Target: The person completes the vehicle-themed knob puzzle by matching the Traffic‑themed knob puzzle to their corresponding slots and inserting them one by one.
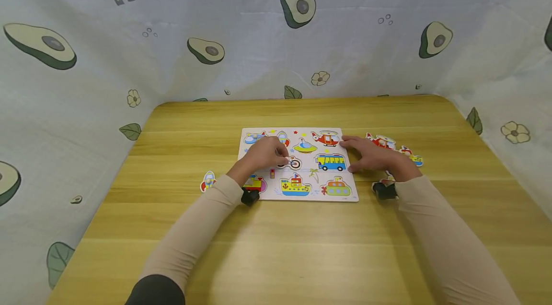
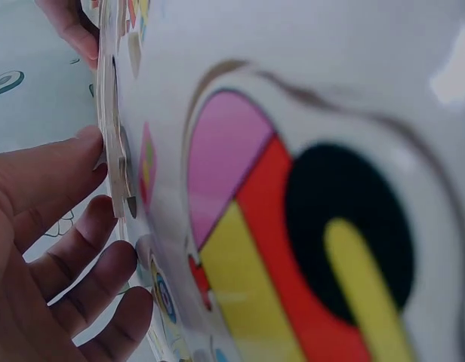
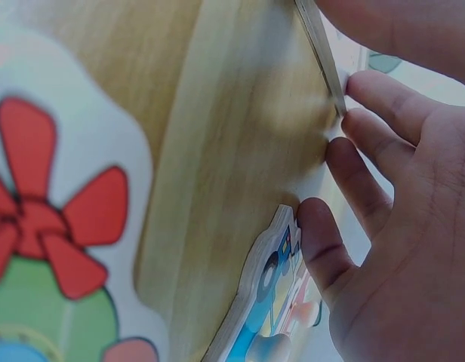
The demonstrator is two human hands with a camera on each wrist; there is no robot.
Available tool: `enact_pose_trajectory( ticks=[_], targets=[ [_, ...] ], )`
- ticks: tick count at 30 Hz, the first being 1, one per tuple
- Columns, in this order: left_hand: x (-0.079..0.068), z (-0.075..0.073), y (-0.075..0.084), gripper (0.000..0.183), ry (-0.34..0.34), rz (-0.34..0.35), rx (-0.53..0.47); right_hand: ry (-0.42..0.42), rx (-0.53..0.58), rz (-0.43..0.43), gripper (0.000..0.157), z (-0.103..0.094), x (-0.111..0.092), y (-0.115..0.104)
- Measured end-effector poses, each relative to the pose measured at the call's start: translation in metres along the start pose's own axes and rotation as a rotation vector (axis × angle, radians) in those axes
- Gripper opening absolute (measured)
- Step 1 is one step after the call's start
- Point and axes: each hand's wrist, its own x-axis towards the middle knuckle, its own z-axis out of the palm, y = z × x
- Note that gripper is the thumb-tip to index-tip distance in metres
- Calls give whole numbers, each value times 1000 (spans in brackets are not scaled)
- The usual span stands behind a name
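1. My left hand [image 1: 265,152], fingers curled, pinches the two-wheeler piece [image 1: 295,163] over the centre of the puzzle board [image 1: 316,195].
2. My right hand [image 1: 373,155], fingers spread, grips nothing; fingertips touch the board's right edge.
3. Rocket piece [image 1: 208,181]: left of the board.

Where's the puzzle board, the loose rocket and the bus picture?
Puzzle board [image 1: 271,193]: head view, bare part near its front edge.
Loose rocket [image 1: 208,180]: head view, middle of its body.
Bus picture [image 1: 331,162]: head view, middle of its side.

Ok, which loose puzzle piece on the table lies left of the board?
The rocket piece, beside the left sleeve; the other visible loose ones, including the red helicopter piece, lie right of the board.
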Motion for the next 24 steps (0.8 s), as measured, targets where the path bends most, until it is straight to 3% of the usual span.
enact_pose_trajectory(
  ticks=[8, 15, 24],
  targets=[
    [1, 4, -2, 12, 0, 2, -5, -2, -6, 12, 81, 2, 1, 2],
    [2, 6, -3, 12, -16, -42, -25, -9, 16, 10, 82, 3, 1, 5],
    [4, 4, 5, 11, -18, -98, 66, -4, 14, 10, 82, 3, 4, 6]
  ],
)
